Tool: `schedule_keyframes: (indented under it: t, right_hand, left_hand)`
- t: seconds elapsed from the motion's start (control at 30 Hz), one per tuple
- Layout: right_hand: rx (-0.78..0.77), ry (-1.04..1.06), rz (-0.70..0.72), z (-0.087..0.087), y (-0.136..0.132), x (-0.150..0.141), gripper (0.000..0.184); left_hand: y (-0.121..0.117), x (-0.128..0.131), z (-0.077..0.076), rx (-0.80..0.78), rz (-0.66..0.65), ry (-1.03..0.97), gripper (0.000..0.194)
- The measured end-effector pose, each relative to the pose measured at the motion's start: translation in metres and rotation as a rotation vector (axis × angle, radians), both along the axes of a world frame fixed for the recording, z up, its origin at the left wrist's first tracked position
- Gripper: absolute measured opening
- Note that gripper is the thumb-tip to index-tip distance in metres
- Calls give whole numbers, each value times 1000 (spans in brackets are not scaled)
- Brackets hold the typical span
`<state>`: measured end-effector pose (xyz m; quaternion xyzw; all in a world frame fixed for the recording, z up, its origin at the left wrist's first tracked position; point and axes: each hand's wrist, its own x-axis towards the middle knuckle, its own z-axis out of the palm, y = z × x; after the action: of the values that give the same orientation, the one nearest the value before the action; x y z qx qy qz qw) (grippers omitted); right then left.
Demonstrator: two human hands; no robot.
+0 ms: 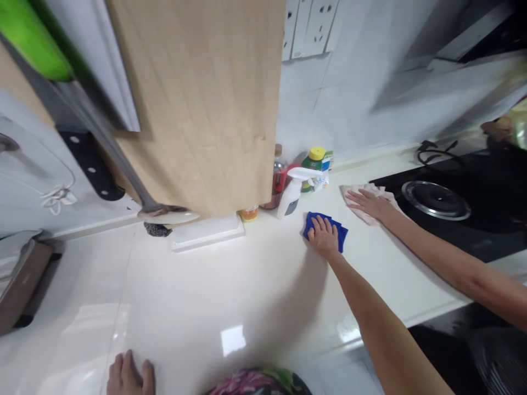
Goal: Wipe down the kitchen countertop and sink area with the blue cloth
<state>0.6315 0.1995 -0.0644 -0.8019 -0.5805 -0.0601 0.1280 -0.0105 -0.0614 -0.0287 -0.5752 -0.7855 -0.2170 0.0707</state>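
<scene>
My left hand (129,376) rests on the white counter (193,302) near its front edge, fingers apart, holding nothing. Farther to the right, my right hand (324,236) grips a folded blue cloth (341,233) and presses it against the countertop, fingers curled over it. A white spray bottle (290,193) stands just behind that cloth. Beside it are a green bottle with a yellow cap (316,155) and a bottle of red liquid (279,178). Another person's hand (370,204) lies on a pink cloth (366,218) right of mine, the two cloths apart.
A wooden panel (201,99) stands out from the wall, with a ladle (111,131) and a black-handled knife (90,162) hanging by it. Below sits a white flat box (209,231). The black stove (489,203) is at right, a brown-grey appliance (24,285) at far left.
</scene>
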Motion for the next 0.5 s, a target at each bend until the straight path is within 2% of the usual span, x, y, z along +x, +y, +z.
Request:
schedule_keyframes:
  t: [0.17, 0.3, 0.4, 0.5]
  right_hand:
    - [-71, -50, 36, 5, -87, -7, 58]
    - [-111, -65, 110, 11, -160, -2, 56]
    - [-106, -66, 104, 11, -209, -1, 55]
    - [-73, -81, 56, 7, -248, -9, 54]
  left_hand:
    - [2, 8, 10, -27, -10, 14, 72]
    - [1, 9, 11, 2, -50, 24, 71]
    - [-4, -5, 11, -16, -142, 7, 67]
    - [-12, -35, 13, -44, -220, -79, 55]
